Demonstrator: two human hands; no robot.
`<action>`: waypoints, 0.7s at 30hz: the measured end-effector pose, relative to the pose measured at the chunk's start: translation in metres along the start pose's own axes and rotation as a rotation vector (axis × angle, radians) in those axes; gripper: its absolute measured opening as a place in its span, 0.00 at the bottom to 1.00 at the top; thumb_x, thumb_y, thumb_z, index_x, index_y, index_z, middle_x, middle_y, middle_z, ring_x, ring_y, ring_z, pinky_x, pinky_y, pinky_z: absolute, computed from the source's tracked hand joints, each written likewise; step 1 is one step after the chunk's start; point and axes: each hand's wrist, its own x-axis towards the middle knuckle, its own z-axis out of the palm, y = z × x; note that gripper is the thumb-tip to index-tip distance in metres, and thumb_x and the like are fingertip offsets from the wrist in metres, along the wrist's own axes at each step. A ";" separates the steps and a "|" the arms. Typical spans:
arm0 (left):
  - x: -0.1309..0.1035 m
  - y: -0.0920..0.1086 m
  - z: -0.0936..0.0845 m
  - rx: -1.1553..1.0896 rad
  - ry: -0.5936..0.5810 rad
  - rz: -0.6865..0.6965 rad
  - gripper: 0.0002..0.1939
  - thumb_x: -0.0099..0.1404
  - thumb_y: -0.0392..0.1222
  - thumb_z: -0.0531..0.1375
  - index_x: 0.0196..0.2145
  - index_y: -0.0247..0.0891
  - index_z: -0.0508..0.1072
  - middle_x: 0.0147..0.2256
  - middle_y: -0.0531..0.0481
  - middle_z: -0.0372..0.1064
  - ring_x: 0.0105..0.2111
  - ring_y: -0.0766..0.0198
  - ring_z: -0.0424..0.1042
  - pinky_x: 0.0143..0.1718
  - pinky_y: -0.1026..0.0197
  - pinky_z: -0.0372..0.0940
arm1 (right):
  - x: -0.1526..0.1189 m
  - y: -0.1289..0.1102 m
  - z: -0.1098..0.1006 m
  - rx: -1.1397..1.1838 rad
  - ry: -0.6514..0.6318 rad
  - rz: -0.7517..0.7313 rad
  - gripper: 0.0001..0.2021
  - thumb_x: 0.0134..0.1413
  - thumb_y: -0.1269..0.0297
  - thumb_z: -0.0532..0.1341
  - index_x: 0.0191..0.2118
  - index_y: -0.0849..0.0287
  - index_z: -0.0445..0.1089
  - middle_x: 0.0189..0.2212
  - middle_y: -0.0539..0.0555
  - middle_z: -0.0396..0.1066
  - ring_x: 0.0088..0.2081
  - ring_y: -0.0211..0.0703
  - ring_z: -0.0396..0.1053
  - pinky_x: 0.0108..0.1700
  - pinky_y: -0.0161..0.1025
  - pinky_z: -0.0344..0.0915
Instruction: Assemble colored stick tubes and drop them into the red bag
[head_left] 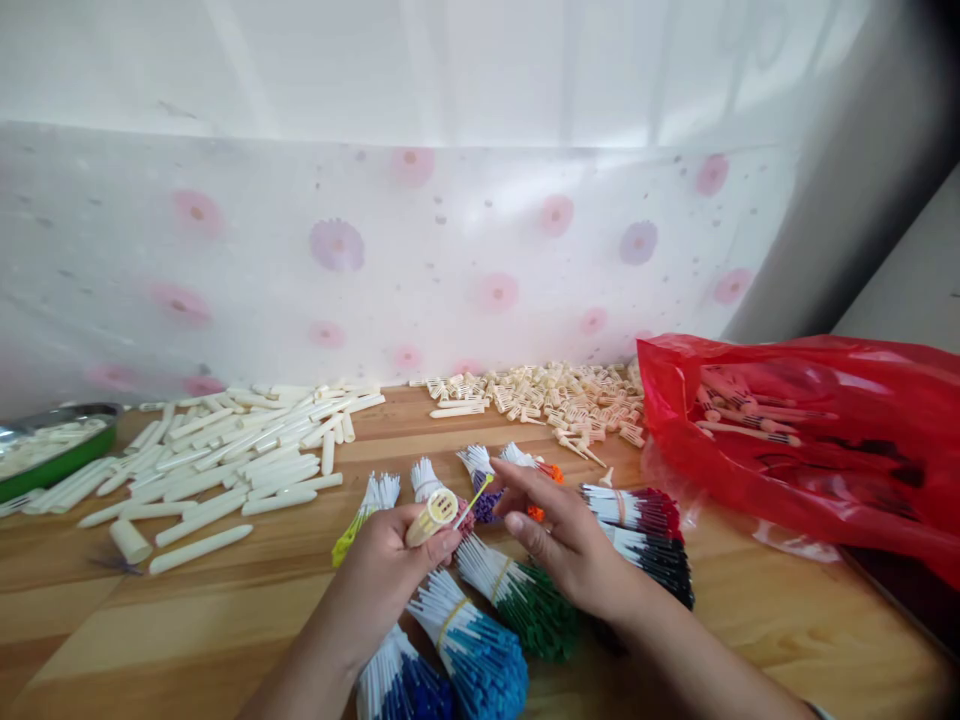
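Nearest is a banded bundle of blue-and-white sticks (472, 645). Leftmost, a green-sided bowl (64, 466) holds cream pieces (49, 445); the left hand (394, 550) clasps a cream cylinder (435, 515) beside a yellow-tipped stick (475, 499); the right hand (574, 550) is spread; a red plastic bag (885, 385) holds cream rods (746, 431).

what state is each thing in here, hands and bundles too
Cream cylinder: held, one end facing the camera
Left hand: closed around that cylinder
Right hand: open, thumb apart from fingers
Yellow-tipped stick: between the hands, holder unclear
Green bundle: banded, lying
Light-blue bundle: banded, lying
Cream rods: loosely piled
Small cream pieces: loosely heaped
Red bag: crumpled, pegs inside
Green tray: holding pale bits
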 end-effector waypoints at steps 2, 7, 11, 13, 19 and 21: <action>0.000 0.000 0.002 -0.014 0.001 -0.005 0.16 0.54 0.53 0.60 0.24 0.36 0.72 0.23 0.52 0.65 0.25 0.64 0.62 0.27 0.65 0.58 | -0.001 -0.002 0.003 -0.064 -0.020 -0.030 0.20 0.61 0.65 0.54 0.59 0.54 0.59 0.44 0.56 0.69 0.42 0.41 0.68 0.46 0.40 0.65; -0.002 0.000 0.007 -0.048 0.029 0.010 0.15 0.53 0.52 0.61 0.21 0.36 0.71 0.21 0.53 0.64 0.24 0.65 0.61 0.27 0.65 0.58 | -0.002 -0.002 0.017 0.027 -0.024 -0.024 0.18 0.60 0.66 0.55 0.56 0.54 0.63 0.42 0.55 0.71 0.42 0.40 0.69 0.46 0.40 0.66; -0.003 0.002 0.012 -0.085 0.048 0.027 0.13 0.54 0.49 0.61 0.22 0.36 0.71 0.20 0.54 0.63 0.24 0.66 0.61 0.26 0.66 0.57 | -0.001 0.002 0.028 0.337 0.058 0.135 0.16 0.57 0.61 0.59 0.52 0.54 0.67 0.37 0.53 0.73 0.37 0.39 0.72 0.41 0.38 0.69; -0.003 0.003 0.015 -0.089 0.037 0.044 0.11 0.54 0.47 0.61 0.22 0.36 0.72 0.21 0.54 0.63 0.24 0.66 0.61 0.27 0.66 0.58 | -0.002 0.003 0.032 0.436 0.097 0.186 0.14 0.55 0.60 0.61 0.47 0.55 0.70 0.34 0.52 0.74 0.36 0.39 0.72 0.41 0.38 0.69; -0.006 0.002 0.019 -0.102 0.005 0.089 0.12 0.54 0.49 0.62 0.23 0.37 0.72 0.21 0.55 0.64 0.25 0.66 0.62 0.27 0.66 0.58 | -0.002 0.002 0.045 0.377 0.218 0.201 0.08 0.51 0.64 0.64 0.39 0.57 0.73 0.32 0.52 0.74 0.34 0.40 0.71 0.38 0.37 0.69; -0.009 0.003 0.018 -0.053 -0.006 0.093 0.12 0.54 0.50 0.62 0.24 0.38 0.73 0.22 0.53 0.66 0.25 0.65 0.64 0.26 0.65 0.59 | -0.001 -0.004 0.042 0.353 0.237 0.230 0.04 0.51 0.64 0.64 0.33 0.58 0.71 0.28 0.51 0.73 0.30 0.39 0.70 0.33 0.36 0.68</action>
